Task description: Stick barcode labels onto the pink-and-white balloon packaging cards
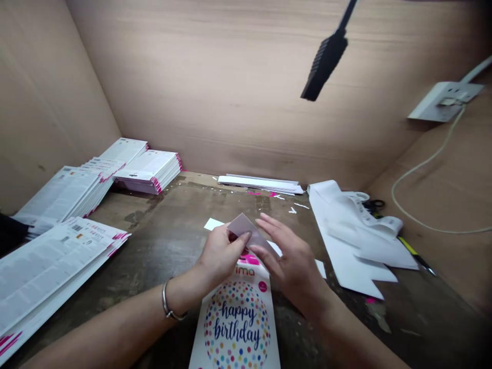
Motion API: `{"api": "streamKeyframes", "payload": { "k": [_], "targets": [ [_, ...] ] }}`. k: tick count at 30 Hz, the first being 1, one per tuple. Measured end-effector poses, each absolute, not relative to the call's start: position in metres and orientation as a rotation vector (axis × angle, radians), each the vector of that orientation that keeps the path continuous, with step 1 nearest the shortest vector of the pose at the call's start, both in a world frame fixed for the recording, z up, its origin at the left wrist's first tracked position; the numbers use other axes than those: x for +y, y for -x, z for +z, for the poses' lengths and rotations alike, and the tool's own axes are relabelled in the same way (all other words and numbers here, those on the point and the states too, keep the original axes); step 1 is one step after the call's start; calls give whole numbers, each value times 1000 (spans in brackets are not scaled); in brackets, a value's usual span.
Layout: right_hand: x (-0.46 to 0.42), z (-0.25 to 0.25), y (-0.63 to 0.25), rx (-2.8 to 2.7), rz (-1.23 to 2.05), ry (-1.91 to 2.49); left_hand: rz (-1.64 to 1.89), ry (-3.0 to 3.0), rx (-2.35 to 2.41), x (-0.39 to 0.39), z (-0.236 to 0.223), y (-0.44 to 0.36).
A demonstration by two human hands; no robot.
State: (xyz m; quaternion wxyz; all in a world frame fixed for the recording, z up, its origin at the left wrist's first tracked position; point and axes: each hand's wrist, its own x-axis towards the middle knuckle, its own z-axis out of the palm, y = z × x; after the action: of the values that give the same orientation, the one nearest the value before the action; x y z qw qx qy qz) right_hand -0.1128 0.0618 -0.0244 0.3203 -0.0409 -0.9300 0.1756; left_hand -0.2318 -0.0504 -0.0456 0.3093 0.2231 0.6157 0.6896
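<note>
1. Birthday packet (238,328) lies on the worktop (169,251), nearest the wearer, below both hands. Dark blue script reads "happy birthday" inside a ring of coloured dots. Above it, larger letters end in "ima"; a hand covers whatever precedes them. The writing on its round pink badge is too small to read.
2. Left hand (225,251), with a metal bracelet (167,302) at the wrist, is clamped on a small greyish card (242,225) between thumb and fingers, above the packet's top end.
3. Right hand (290,256) has thumb and fingers apart at the card's right side; whether it touches the card, I cannot tell.
4. Near stack (57,271), at the left, shows barcodes and print too blurred to read, with pink edges.
5. White sheets (353,241) lie at the right, beside a yellow-and-black tool (417,256) and black-handled scissors (374,205).
6. Farther stacks (149,166) stand at the back left; their print is unreadable.
7. White strips (261,183) lie along the back wall (230,102).
8. White socket (446,101), with a cord (415,166), is on the right wall.
</note>
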Motion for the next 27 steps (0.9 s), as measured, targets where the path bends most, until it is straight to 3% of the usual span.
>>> {"api": "streamKeyframes", "payload": {
  "k": [8, 24, 27],
  "targets": [
    [60, -32, 114, -2499, 763, 183, 1772, -673, 1169, -60, -45, 233],
    [55, -28, 115, -2386, 1312, 202, 1855, -564, 1145, -53, -57, 236],
    [52, -31, 116, -2377, 1285, 256, 1848, -533, 1175, -52, -54, 232]
  ]
}}
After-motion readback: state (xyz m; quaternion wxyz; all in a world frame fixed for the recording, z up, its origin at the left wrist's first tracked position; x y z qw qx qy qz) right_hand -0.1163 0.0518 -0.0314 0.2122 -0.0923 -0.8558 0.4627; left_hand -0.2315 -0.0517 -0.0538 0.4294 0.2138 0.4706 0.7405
